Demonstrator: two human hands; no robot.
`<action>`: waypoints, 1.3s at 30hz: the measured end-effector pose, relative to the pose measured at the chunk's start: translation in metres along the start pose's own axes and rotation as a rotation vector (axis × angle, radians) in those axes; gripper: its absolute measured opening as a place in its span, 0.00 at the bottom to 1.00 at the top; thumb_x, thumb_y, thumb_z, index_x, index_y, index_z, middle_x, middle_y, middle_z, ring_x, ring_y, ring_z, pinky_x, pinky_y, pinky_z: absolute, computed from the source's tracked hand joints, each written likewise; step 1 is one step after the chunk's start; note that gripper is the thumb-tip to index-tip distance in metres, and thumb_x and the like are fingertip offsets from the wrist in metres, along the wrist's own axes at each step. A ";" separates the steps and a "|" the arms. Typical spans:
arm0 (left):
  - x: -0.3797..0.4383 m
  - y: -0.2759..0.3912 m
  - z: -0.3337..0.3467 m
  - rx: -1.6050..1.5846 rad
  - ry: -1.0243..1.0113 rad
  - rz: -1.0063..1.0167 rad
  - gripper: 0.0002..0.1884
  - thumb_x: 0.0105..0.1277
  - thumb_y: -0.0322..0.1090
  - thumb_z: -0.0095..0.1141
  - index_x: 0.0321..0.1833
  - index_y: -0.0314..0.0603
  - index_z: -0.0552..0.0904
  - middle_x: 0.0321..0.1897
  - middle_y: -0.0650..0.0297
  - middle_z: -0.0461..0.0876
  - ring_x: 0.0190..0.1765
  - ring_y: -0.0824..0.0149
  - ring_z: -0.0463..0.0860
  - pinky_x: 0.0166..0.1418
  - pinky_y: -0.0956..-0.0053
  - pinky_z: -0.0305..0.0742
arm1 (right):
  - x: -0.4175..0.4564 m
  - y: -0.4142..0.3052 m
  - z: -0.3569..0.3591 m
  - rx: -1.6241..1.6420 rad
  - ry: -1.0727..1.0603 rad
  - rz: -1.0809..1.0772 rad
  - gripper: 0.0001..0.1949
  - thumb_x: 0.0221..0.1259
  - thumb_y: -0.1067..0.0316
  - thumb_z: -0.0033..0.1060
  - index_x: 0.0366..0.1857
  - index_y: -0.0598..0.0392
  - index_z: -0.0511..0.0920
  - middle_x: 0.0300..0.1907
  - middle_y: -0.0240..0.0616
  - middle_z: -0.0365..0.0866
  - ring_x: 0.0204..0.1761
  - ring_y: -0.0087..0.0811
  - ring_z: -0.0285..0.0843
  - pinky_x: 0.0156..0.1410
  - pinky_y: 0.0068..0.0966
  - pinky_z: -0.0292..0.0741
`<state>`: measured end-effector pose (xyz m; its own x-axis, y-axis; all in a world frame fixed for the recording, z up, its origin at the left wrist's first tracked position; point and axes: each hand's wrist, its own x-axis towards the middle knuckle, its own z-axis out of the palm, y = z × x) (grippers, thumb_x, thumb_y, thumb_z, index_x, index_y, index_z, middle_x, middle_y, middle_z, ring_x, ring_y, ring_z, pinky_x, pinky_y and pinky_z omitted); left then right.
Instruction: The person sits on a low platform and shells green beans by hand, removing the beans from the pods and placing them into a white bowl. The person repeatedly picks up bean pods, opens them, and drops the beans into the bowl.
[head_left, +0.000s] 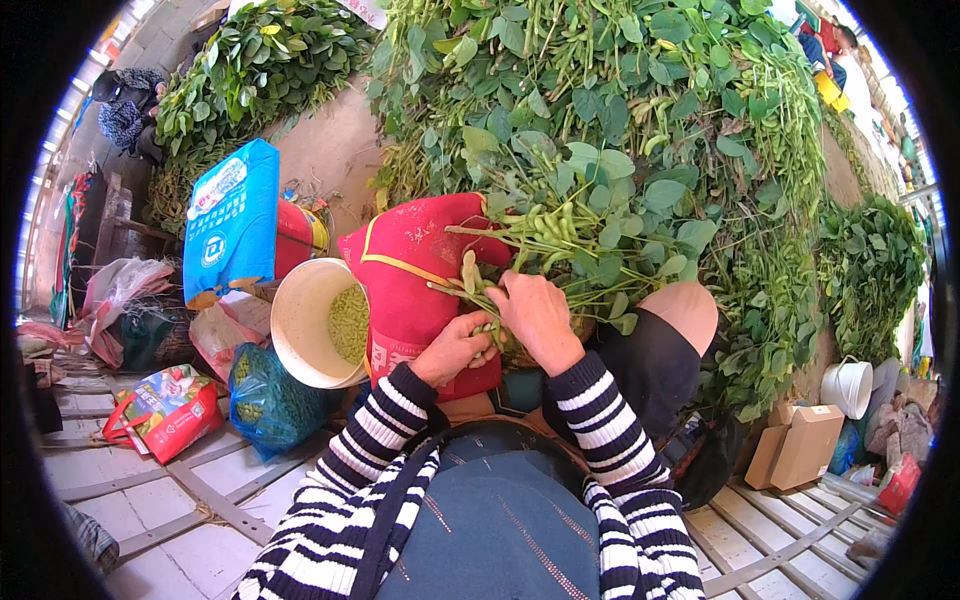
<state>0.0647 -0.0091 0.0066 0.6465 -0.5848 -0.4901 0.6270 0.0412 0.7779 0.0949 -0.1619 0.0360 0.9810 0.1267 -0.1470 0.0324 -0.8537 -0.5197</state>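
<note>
Over the lap lies a red cloth (411, 281) with yellow edging. Above it, my left hand (459, 349) has its fingers closed around a few green soybean pods (491, 330). My right hand (538, 315) touches the same cluster from the right, its thumb and fingers at the stem of a soybean plant (559, 229). That plant, with pods and leaves, lies across the red cloth and reaches to the right. Just left of the cloth a white bucket (307, 322) leans with its mouth towards me and holds shelled green beans (349, 322).
A large heap of soybean plants (600, 97) rises ahead. At left are a blue bag (225, 217), a blue plastic sack (274, 405) and a red shopping bag (169, 412). At right stand a cardboard box (799, 446) and a white pail (847, 386). Other people sit at both edges.
</note>
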 end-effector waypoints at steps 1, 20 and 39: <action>-0.003 0.004 0.000 -0.008 -0.017 -0.028 0.08 0.65 0.31 0.46 0.43 0.38 0.76 0.24 0.70 0.71 0.21 0.80 0.64 0.22 0.86 0.55 | 0.001 0.002 0.000 0.043 0.035 -0.016 0.12 0.60 0.58 0.55 0.30 0.58 0.74 0.25 0.50 0.80 0.30 0.52 0.80 0.35 0.42 0.76; 0.010 0.001 0.036 -0.525 0.032 0.021 0.11 0.73 0.39 0.46 0.43 0.41 0.78 0.25 0.73 0.72 0.23 0.81 0.67 0.21 0.87 0.58 | -0.060 0.016 0.006 0.445 0.380 -0.094 0.09 0.53 0.71 0.60 0.35 0.56 0.71 0.26 0.45 0.77 0.27 0.44 0.79 0.31 0.34 0.74; 0.022 0.014 0.003 -0.045 0.045 0.085 0.08 0.70 0.36 0.51 0.37 0.41 0.77 0.17 0.76 0.66 0.18 0.83 0.59 0.22 0.86 0.51 | -0.050 0.043 0.037 0.724 -0.059 0.018 0.05 0.65 0.70 0.42 0.38 0.59 0.66 0.27 0.60 0.73 0.32 0.60 0.72 0.35 0.48 0.67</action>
<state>0.0863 -0.0237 0.0084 0.7162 -0.5410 -0.4410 0.5876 0.1263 0.7993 0.0398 -0.1863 -0.0095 0.9675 0.1605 -0.1953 -0.1384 -0.3101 -0.9406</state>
